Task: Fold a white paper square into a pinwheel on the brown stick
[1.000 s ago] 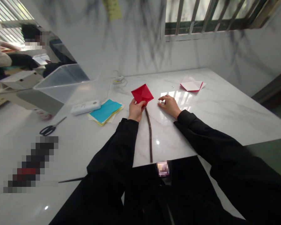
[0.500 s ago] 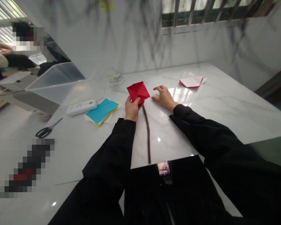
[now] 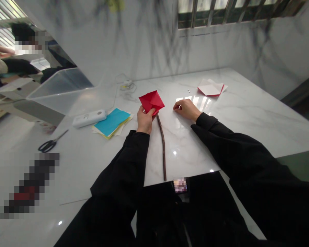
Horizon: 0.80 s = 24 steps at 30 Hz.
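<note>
My left hand is closed on a folded piece of red paper, its thumb lying over the lower corner. The paper is held just above the far end of a thin brown stick that lies lengthwise on the white table. To the right of the paper, apart from it, my right hand has its thumb and forefinger pinched together low over the tabletop. Whatever is between those fingertips, if anything, is too small to see. Small white bits lie a little beyond this hand.
Beyond my right hand sits a folded red-and-white paper. On the left are blue and yellow paper sheets, a white device, scissors and a clear plastic bin. Another person is at the far left.
My right hand has drawn back slightly to the right and its spread fingers have closed into a pinch. The left hand and red paper have hardly moved.
</note>
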Each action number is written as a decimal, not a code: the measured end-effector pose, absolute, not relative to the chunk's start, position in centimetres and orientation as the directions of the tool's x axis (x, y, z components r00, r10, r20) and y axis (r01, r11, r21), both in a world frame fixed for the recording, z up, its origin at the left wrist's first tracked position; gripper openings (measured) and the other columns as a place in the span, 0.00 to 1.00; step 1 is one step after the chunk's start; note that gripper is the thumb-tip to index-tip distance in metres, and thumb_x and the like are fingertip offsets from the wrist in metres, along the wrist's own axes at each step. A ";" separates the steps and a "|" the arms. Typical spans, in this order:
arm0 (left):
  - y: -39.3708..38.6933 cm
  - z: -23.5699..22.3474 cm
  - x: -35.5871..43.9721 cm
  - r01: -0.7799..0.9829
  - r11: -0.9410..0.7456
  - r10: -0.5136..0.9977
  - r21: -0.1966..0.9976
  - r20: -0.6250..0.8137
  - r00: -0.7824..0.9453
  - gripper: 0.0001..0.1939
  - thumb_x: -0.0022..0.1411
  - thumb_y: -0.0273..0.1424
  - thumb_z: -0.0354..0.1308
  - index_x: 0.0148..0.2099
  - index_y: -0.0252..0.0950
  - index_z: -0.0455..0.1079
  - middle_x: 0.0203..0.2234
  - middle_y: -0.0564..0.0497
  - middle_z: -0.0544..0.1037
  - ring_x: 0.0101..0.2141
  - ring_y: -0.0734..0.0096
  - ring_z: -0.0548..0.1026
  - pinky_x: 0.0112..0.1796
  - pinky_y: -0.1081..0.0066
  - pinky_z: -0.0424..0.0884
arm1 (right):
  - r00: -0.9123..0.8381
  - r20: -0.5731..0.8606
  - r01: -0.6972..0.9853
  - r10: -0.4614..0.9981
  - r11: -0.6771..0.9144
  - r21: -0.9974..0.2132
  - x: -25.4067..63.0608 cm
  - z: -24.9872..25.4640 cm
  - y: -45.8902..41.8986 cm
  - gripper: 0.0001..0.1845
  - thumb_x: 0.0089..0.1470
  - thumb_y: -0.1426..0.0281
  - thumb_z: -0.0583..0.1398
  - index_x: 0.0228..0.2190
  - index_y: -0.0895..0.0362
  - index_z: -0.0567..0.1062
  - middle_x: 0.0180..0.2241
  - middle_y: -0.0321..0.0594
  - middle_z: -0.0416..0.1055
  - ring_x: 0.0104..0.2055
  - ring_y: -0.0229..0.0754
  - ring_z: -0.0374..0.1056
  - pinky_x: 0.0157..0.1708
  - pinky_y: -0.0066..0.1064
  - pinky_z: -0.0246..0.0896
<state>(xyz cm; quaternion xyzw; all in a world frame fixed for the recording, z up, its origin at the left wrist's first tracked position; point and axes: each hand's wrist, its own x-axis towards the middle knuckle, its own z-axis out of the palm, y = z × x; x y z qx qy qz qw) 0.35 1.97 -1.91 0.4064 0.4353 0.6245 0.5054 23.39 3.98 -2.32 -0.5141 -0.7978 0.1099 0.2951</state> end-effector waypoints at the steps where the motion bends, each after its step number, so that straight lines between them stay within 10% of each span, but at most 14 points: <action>1: 1.9 -1.9 0.4 -0.275 -0.112 0.985 0.955 0.069 -0.159 0.20 0.46 0.27 0.68 0.43 0.40 0.68 0.34 0.52 0.79 0.34 0.71 0.78 0.40 0.67 0.78 | -0.300 0.359 0.755 0.884 0.450 -0.478 23.6 -2.3 4.0 0.11 0.53 0.77 0.63 0.35 0.56 0.85 0.32 0.41 0.80 0.32 0.43 0.71 0.41 0.36 0.63; 17: 1.7 -2.2 0.3 -0.167 -0.161 0.970 0.973 0.125 -0.209 0.22 0.46 0.27 0.70 0.44 0.39 0.67 0.33 0.51 0.81 0.34 0.68 0.80 0.37 0.69 0.77 | -0.129 0.501 0.831 0.856 0.368 -0.416 29.3 -3.2 7.7 0.14 0.58 0.78 0.56 0.37 0.58 0.83 0.43 0.50 0.77 0.44 0.52 0.70 0.52 0.47 0.64; 24: 1.4 -2.0 0.7 -0.034 -0.277 0.948 0.960 0.268 -0.171 0.18 0.50 0.29 0.69 0.43 0.39 0.70 0.34 0.50 0.80 0.35 0.65 0.80 0.38 0.69 0.76 | -0.017 0.657 0.653 0.754 0.506 -0.564 23.2 -0.7 1.7 0.18 0.66 0.62 0.57 0.54 0.51 0.75 0.57 0.48 0.68 0.51 0.51 0.69 0.48 0.45 0.71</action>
